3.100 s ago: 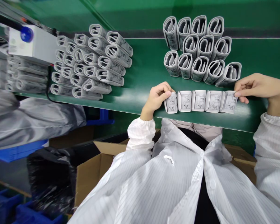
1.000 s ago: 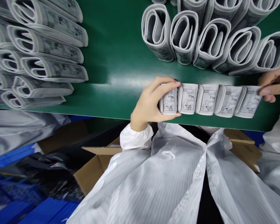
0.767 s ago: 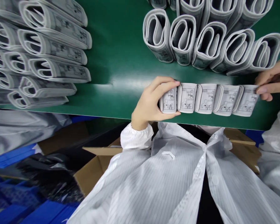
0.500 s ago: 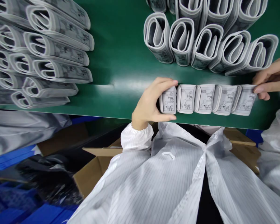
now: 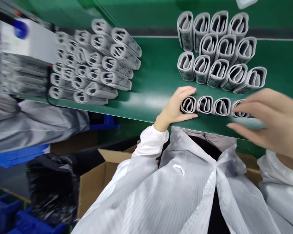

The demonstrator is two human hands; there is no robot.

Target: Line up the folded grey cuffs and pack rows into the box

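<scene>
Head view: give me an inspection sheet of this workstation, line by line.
Surface: glossy green belt.
Job's things: row of four folded grey-white fabric cuffs, standing on end; left block and upper block of the same cuffs.
Clutter: small white object at the top edge.
Hands: left hand cups the end cuff; right hand, open and blurred, over the row's far end.
Cables: black cable beside the grey box.
Surroundings: brown cardboard box, black plastic bag, blue crates.

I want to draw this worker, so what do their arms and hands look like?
The left hand and right hand are bare, with no gloves. Both arms wear long white sleeves with thin grey stripes, matching the white coat. The left sleeve ends in a puffy, gathered cuff at the wrist, and the right sleeve looks the same.
</scene>
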